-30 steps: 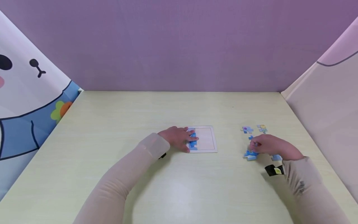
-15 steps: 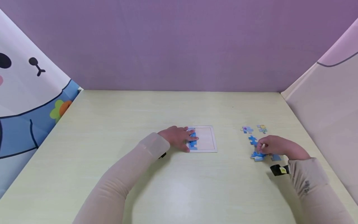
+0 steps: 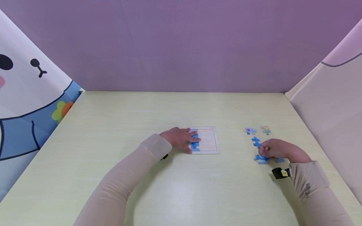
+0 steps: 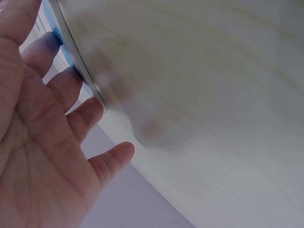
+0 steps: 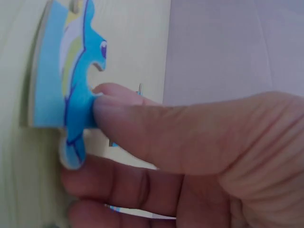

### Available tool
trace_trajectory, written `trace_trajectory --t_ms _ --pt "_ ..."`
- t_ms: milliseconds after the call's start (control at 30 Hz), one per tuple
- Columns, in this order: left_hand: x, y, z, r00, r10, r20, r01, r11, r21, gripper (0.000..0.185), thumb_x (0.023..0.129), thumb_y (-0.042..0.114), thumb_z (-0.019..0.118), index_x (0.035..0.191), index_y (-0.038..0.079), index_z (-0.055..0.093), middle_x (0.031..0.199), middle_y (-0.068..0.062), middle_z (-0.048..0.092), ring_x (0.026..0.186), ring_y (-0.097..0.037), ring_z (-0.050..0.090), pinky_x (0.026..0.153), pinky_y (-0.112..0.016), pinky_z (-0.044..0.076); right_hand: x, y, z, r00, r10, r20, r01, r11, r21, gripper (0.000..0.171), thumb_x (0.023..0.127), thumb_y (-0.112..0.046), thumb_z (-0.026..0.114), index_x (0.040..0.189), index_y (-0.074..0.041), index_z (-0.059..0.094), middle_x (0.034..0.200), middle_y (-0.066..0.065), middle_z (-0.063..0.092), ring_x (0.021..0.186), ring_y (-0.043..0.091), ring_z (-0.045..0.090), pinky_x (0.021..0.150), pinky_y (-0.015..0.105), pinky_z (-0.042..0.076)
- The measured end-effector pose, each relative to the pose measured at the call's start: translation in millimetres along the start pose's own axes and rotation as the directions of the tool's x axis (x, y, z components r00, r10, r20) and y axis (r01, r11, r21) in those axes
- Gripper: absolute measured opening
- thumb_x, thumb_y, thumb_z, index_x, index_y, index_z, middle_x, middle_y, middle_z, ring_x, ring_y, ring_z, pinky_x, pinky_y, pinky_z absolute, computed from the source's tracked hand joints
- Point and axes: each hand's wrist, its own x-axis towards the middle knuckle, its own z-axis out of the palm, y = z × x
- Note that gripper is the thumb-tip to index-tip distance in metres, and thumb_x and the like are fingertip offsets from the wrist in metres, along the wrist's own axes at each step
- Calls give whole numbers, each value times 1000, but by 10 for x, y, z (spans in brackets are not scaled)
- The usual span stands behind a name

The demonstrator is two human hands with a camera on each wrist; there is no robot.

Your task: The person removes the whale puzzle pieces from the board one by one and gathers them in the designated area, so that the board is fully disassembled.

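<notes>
My left hand (image 3: 179, 139) lies with fingers spread over the left edge of a white puzzle frame (image 3: 217, 141), touching the blue puzzle pieces (image 3: 195, 146) set along its left side. In the left wrist view its fingertips (image 4: 85, 114) reach the frame's edge. My right hand (image 3: 275, 149) pinches a blue puzzle piece (image 5: 80, 107) between thumb and index finger; a dark eye is printed on it. Head view has that piece low over the table, partly behind the fingers. A second blue piece (image 3: 256, 142) lies just beyond it.
Farther back on the right lie a piece with a purple spiral (image 3: 250, 131) and one with a yellow sun (image 3: 265, 129). Another light blue piece (image 3: 279, 160) sits partly under the right hand. A purple partition (image 3: 181, 47) borders the table (image 3: 181, 188) behind, with side panels left and right.
My right hand has shifted to the right with the blue puzzle piece, uncovering the blue piece beyond it. The left hand has stayed put on the frame.
</notes>
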Motion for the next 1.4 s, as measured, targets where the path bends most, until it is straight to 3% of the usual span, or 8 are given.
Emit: trace_trajectory --t_ms 233,600,800,933,1133,1400 --pt "9 3 0 1000 14 -11 -14 1000 12 68 91 48 59 150 36 26 159 7 14 146 -20 10 112 -50 23 -22 4 -2 1000 -10 -2 10 1000 -25 13 88 2 52 81 -6 57 67 -4 47 59 14 45 59 30 39" --pt "13 43 2 1000 11 -11 -11 999 43 73 89 50 62 150 36 26 159 7 13 146 -22 12 113 -48 23 2 33 -1 998 63 -23 -64 996 -70 10 87 2 53 83 -5 59 66 -2 49 59 15 47 59 31 40" --pt "-22 80 10 1000 8 -15 -7 997 77 72 91 50 58 152 33 24 160 4 11 146 -24 12 111 -45 26 9 -18 -37 992 101 -74 -106 992 -72 9 89 -5 53 92 -3 62 69 1 54 63 16 49 61 34 41" --pt "-66 117 2 1000 22 -8 -20 990 139 71 93 51 54 153 30 22 160 1 12 145 -24 14 110 -43 29 18 -125 -67 991 57 -123 -70 992 -107 11 92 -8 56 97 -1 62 80 4 59 69 17 51 65 37 44" --pt "-106 138 40 992 110 -54 -94 966 240 63 96 46 52 151 22 32 156 -3 27 142 -23 26 105 -41 36 98 -301 -73 986 -28 -166 5 990 -139 16 93 -8 55 103 2 62 99 14 65 80 22 56 71 41 47" --pt "-137 195 130 971 198 -131 -159 952 262 44 98 31 55 141 24 50 148 -1 43 135 -20 40 102 -40 39 280 -519 -47 972 -127 -198 96 983 -159 15 92 -11 58 101 -1 65 97 13 65 77 20 57 68 37 47"
